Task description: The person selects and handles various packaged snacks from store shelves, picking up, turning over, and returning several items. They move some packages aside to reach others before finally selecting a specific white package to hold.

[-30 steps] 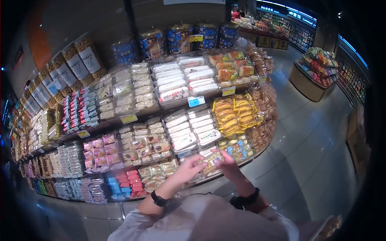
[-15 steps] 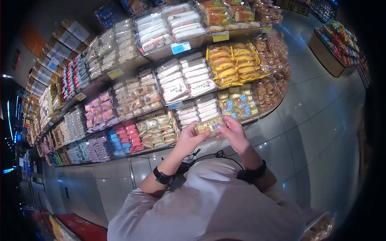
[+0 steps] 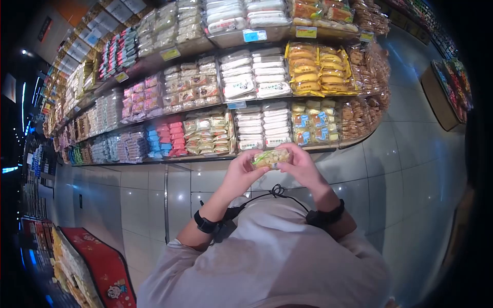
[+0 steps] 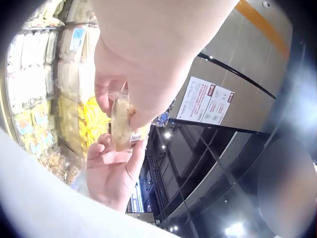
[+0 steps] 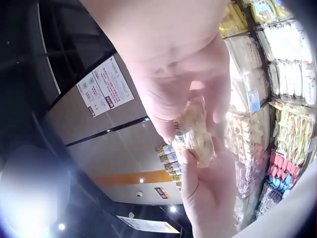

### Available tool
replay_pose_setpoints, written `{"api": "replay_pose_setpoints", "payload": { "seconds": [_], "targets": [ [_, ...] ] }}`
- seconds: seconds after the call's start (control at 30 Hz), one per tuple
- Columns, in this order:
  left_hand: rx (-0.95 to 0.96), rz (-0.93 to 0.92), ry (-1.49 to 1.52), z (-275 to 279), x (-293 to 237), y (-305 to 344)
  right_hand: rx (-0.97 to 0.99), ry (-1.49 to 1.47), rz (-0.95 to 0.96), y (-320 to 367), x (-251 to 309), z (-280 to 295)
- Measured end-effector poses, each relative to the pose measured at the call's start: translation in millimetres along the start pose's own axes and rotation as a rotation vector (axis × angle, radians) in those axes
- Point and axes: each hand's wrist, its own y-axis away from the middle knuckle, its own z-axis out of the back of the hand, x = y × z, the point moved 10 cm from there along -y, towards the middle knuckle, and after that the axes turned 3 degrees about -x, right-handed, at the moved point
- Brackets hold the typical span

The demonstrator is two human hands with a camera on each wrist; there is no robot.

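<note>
Both hands pinch a small clear packet of pale yellowish snacks (image 3: 271,158) in front of the body. The left hand (image 3: 243,172) grips its left end and the right hand (image 3: 302,167) its right end, thumbs on the near side. In the left wrist view the packet (image 4: 122,124) stands between the left hand (image 4: 143,74) above and the right hand (image 4: 111,173) below. The right wrist view shows a barcode label on the packet (image 5: 197,134), with the right hand (image 5: 183,74) above it and the left hand (image 5: 210,193) below.
Tiered shelves of packaged snacks curve across the front, with yellow packs (image 3: 319,69) and white packs (image 3: 239,84) near the hands. A red-sided display (image 3: 97,256) stands at the lower left, another stand (image 3: 436,95) at the right. A black cable (image 3: 277,191) lies by the waist.
The head view has tilted down, so the shelves sit higher in it. Both hands keep hold of the packet, which has turned so its barcode no longer faces up.
</note>
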Motion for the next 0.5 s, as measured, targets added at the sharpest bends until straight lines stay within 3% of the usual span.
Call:
{"api": "replay_pose_setpoints", "payload": {
  "seconds": [0.17,0.23,0.37,0.5],
  "targets": [
    [-0.014,-0.148,-0.017,20.6,-13.1,35.2,0.101,0.070,0.166,19.4,11.1,-42.7],
    [-0.016,-0.156,0.070,32.9,-13.1,53.1,0.114,0.289,0.322,33.4,30.6,-68.4],
    [-0.016,-0.103,0.030,55.7,-12.5,103.3,0.155,0.289,0.325,57.4,22.1,-112.9],
    [-0.162,-0.203,-0.029,84.3,-20.0,164.0,0.228,0.250,0.126,76.5,-20.2,-147.1]
  ]
}}
